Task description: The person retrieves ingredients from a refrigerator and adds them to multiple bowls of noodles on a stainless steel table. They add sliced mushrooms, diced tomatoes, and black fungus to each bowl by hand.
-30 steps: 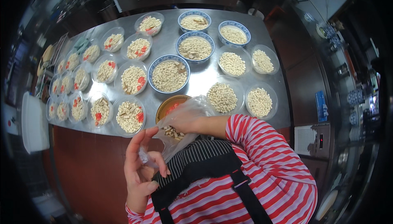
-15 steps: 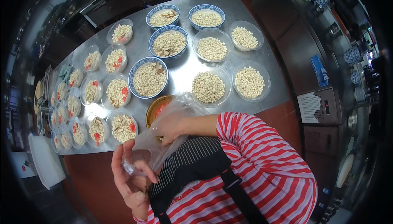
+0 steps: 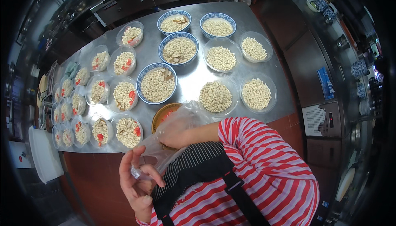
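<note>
My left hand (image 3: 135, 186) pinches the edge of a clear plastic bag (image 3: 192, 114), thumb and fingers bent around the crumpled film. My right hand (image 3: 175, 137) is inside the bag, its fingers curled downward and partly hidden by the plastic; what they hold does not show clearly. Just beyond the bag stands an orange-brown bowl (image 3: 155, 123) with red pieces in it, partly covered by the bag. The nearest blue-and-white bowl (image 3: 139, 86) holds pale round kernels and some brown slices. Beside it, a clear plastic bowl (image 3: 235, 102) contains only pale kernels.
Several clear bowls (image 3: 140, 139) of kernels, many topped with red pieces, crowd the left of the steel table (image 3: 187, 75). More blue-and-white bowls (image 3: 197, 52) and clear bowls stand farther back. A white bin (image 3: 45, 160) is at the left; dark cabinets (image 3: 303, 56) line the right.
The view has shifted slightly, so the table and bowls sit a little lower and to the right. Both hands keep their places at the bag, the right one still inside it.
</note>
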### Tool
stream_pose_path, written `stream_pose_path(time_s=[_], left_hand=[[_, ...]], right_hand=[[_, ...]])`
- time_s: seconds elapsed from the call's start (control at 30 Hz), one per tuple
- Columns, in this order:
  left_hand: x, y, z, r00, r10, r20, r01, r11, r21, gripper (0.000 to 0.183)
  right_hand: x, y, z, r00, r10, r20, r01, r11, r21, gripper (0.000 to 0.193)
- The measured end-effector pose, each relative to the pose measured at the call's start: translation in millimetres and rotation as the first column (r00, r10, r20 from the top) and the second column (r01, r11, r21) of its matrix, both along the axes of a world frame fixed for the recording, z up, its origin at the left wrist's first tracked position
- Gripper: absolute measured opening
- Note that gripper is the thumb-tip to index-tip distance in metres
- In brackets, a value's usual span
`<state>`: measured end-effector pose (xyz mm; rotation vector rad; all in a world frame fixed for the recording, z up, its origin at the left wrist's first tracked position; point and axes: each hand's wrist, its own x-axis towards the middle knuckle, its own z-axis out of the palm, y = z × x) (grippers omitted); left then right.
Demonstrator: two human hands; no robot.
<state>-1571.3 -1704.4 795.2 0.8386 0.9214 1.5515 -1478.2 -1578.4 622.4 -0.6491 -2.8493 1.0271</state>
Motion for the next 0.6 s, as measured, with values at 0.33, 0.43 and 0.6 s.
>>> stream_pose_path(time_s=[0.33,0.43,0.6], left_hand=[[-12,17,-7,1.000,0.013,-0.010,-0.013,1.000,0.019,0.091],[-11,24,-8,0.999,0.045,-0.009,-0.045,0.999,-0.004,0.091],[-9,37,-9,0.980,0.192,-0.058,-0.194,0.980,-0.032,0.090]], right_hand=[[6,41,9,0.989,0.131,-0.069,-0.148,0.878,-0.456,0.027],[17,58,35,0.993,0.069,-0.099,-0.120,0.462,-0.879,0.024],[88,117,102,0.969,-0.125,-0.214,-0.155,0.365,-0.918,0.026]])
